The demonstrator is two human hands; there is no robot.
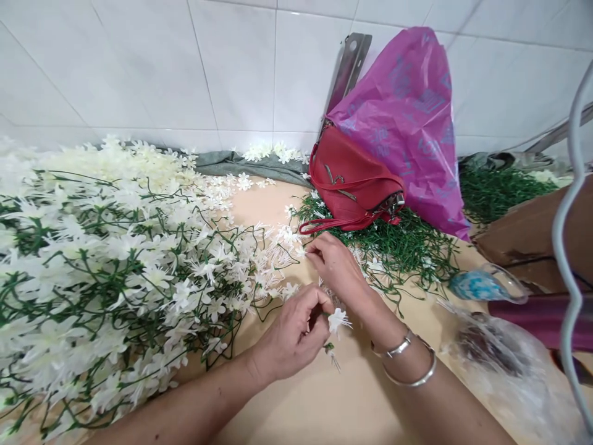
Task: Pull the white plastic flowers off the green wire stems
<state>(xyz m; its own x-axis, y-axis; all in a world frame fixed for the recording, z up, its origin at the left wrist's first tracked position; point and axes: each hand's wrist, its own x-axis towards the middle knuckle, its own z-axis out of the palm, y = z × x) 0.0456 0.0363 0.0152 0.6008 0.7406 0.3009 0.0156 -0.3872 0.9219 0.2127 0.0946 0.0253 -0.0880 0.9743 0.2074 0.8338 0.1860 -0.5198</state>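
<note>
My left hand (301, 330) is closed in a pinch around the green stem of an artificial flower, whose white bloom (339, 319) sticks out to the right of the fingers. Just beyond it, my right hand (334, 262) has its fingertips pressed together at a small white flower piece (300, 252) by the loose blossoms; the fingers partly cover it. Loose white flower pieces (285, 238) lie scattered ahead of both hands. To the left spreads a large heap of white artificial flowers (115, 266) on green stems.
A red handbag (352, 179) rests on green plastic stems (407, 247), with a pink plastic bag (412, 117) behind it. At right are a clear plastic bag (500, 364), a blue-patterned item (484, 285), a cardboard box (523, 238) and a grey cable (566, 266). A tiled wall (241, 68) closes the back.
</note>
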